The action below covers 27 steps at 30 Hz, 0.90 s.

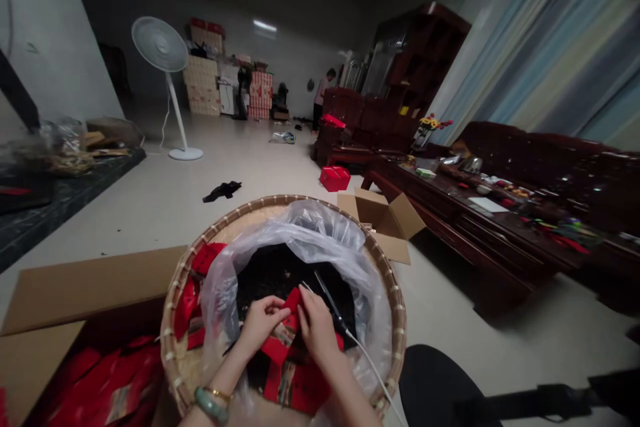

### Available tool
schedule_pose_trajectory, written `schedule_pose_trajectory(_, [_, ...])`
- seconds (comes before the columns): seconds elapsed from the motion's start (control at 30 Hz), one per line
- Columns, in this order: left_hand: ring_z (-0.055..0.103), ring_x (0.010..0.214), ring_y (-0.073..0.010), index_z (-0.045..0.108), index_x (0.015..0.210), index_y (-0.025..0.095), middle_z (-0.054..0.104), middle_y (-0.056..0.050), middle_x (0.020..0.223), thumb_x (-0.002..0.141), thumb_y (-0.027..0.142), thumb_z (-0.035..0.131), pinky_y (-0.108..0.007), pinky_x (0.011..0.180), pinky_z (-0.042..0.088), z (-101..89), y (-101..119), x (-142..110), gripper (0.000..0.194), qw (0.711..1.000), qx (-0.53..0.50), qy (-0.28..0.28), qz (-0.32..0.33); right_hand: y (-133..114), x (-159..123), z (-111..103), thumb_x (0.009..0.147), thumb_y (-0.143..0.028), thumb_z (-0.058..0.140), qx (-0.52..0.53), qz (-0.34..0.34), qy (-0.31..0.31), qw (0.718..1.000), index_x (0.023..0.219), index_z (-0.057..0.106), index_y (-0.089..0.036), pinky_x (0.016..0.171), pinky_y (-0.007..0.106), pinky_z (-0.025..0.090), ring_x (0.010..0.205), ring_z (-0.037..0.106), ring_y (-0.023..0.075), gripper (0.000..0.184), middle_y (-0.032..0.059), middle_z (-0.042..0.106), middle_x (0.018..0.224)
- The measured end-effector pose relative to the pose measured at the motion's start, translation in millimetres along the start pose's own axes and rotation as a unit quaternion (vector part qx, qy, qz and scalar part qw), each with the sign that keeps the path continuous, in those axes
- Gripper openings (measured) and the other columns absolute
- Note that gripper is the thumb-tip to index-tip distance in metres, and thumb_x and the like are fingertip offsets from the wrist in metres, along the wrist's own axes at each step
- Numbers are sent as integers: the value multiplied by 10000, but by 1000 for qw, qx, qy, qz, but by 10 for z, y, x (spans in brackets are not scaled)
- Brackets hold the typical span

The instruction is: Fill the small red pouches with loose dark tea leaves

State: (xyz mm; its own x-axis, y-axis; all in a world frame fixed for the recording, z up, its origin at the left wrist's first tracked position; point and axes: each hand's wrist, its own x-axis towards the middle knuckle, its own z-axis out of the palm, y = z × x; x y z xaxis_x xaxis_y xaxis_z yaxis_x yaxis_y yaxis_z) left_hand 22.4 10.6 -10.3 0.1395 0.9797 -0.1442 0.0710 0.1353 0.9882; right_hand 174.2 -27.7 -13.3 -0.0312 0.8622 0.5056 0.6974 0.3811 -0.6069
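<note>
Working close together at bottom centre of the frame, our left hand and right hand pinch the upper end of a red paper packet, the fingers almost meeting on it. Its long axis runs roughly up and down the frame, from the pinch back toward our wrists, so it lies below and between the hands. The right hand looks slightly nearer, sitting more squarely over it, while the left comes in from the side.

Just past the right hand, a thin black tool angles upward – exactly what it is we cannot tell – and its white cable trails to the lower right. Beneath our hands, a clear plastic bag holds a dark mass, perhaps loose tea, inside a round bamboo tray.

More red packets lie in the tray at its left, and others fill a cardboard box at lower left. A jade bangle circles our left wrist.

Farther out, a red box and an open carton sit on the floor at centre right, a dark wooden table runs along the right, and a standing fan rises at upper left.
</note>
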Motion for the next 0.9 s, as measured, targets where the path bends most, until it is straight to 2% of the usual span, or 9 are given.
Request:
schedule_pose_trajectory(0.17, [482, 469, -106, 631, 646, 135, 543, 39, 473, 448, 421, 757, -228, 499, 357, -30, -31, -13, 370, 998, -60, 15, -31, 16, -15, 101, 862, -111, 401, -75, -66, 16, 995, 1376, 379, -212, 908, 371, 509, 1134, 549, 219, 524, 125, 565, 1252])
schedule_pose_trajectory(0.27, [541, 516, -128, 628, 657, 135, 613, 7, 533, 411, 431, 779, -248, 561, 409, -30, -27, -17, 414, 993, -103, 8, -50, 43, -19, 112, 857, -104, 407, -90, -88, 29, 992, 1386, 358, -229, 899, 370, 515, 1137, 544, 224, 546, 128, 553, 1259])
schedule_pose_trajectory(0.4, [565, 535, -142, 623, 651, 137, 641, -11, 561, 391, 455, 786, -262, 588, 428, -6, -8, -25, 442, 990, -125, 0, -68, 27, -38, 102, 853, -124, 441, -95, -78, 62, 991, 1349, 421, -262, 850, 379, 534, 1084, 567, 240, 516, 137, 573, 1187])
schedule_pose_trajectory(0.6, [553, 537, -138, 627, 646, 142, 620, 6, 549, 459, 467, 760, -257, 576, 416, -8, 4, -55, 398, 996, -88, -11, -33, -40, -40, 66, 847, -150, 479, -14, -40, 90, 995, 1267, 516, -257, 771, 335, 555, 901, 629, 213, 435, 105, 623, 993])
schedule_pose_trajectory(0.83, [536, 527, -132, 612, 659, 140, 599, 13, 534, 489, 469, 745, -249, 561, 400, -41, -16, -49, 393, 996, -85, -10, -26, -69, -32, 22, 851, -141, 465, -5, -61, 81, 995, 1103, 638, -281, 792, 349, 546, 957, 624, 215, 336, 97, 640, 1065])
schedule_pose_trajectory(0.9, [533, 527, -131, 612, 653, 141, 593, 15, 533, 490, 465, 744, -247, 559, 398, -39, -28, -43, 386, 997, -72, -7, -17, -67, -29, 15, 852, -146, 470, 3, -48, 87, 995, 1065, 650, -265, 800, 348, 543, 949, 627, 211, 303, 93, 650, 1048])
